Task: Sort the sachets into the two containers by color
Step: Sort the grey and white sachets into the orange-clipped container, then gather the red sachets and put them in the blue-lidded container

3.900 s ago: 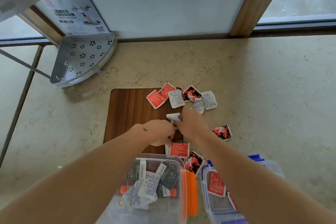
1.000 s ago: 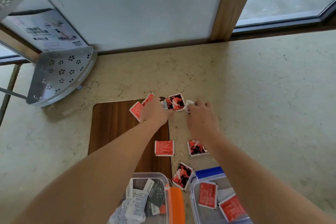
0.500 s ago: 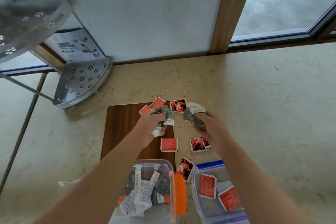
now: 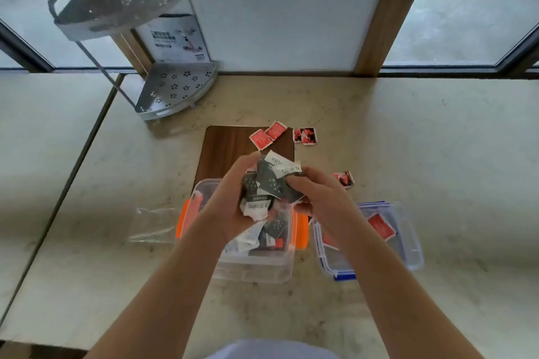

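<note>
**Both hands hold a bundle of dark and white sachets over the orange-clipped container**

At centre frame, the left hand (image 4: 233, 201) and right hand (image 4: 320, 201) are cupped together around a crumpled bunch of black-and-white sachets (image 4: 268, 183). Both hands are closed on the bunch, fingers curled in from either side, with white printed corners sticking out at the top and bottom. The bunch hangs directly above the clear container with orange clips (image 4: 253, 265), which sits just below centre and already contains more sachets of the same dark and white kind.

Just to the right of it, in the lower right of the frame, stands the clear container with blue clips (image 4: 411, 242). One red sachet (image 4: 380, 226) lies visibly inside it; the right forearm hides part of its interior.

Red sachets remain loose on the surface: a pair of red sachets (image 4: 267, 134) lies at the top right corner of the wooden board (image 4: 224, 151), a red-and-black sachet (image 4: 304, 135) lies just beside them on the stone counter (image 4: 437, 154), and another red-and-black sachet (image 4: 344, 179) lies on the counter right of the hands.

A flat clear plastic bag (image 4: 154, 224) lies left of the orange-clipped container. A perforated metal corner rack (image 4: 178, 90) stands in the upper left.
</note>
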